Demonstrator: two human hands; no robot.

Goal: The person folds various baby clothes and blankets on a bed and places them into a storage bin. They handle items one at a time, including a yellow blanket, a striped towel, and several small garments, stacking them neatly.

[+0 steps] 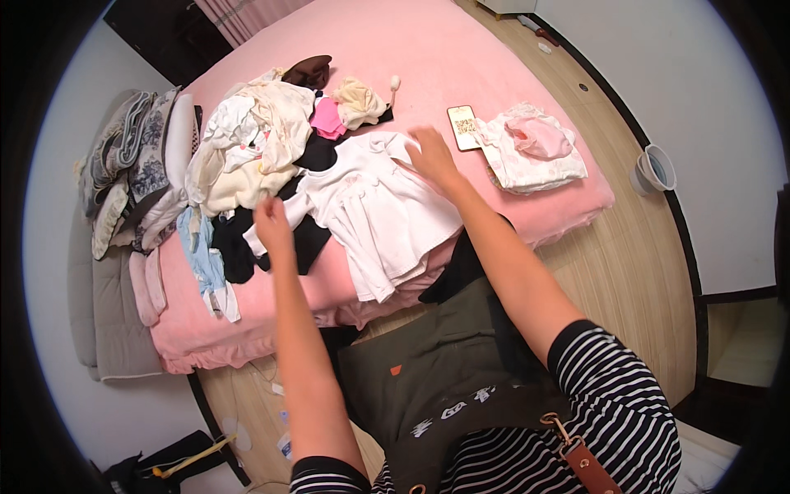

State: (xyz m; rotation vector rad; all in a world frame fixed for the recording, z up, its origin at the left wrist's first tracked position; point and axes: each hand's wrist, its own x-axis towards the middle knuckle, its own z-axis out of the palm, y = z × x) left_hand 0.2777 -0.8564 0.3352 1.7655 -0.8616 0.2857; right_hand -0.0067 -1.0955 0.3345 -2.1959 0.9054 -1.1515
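A small white long-sleeved dress (376, 210) lies spread on the pink bed, its skirt towards me at the near edge. Over its left sleeve is my left hand (271, 225); whether the fingers grip the cloth cannot be told. My right hand (430, 154) is at the other sleeve, with its fingertips by the cuff, and its grip is unclear too. Beside the dress lies a heap of cream and white clothes (259, 136), with black garments (234, 241) partly under it. A light blue garment (203, 247) hangs towards the near edge. A pink cloth (328, 117) lies beyond the dress.
To the right on the bed (395, 49) are a smartphone (463, 128) and a folded stack of white and pink clothes (537, 154). Folded bedding (148, 154) is piled at the left on a grey padded seat (123, 315). A bin (653, 171) stands on the floor at the right.
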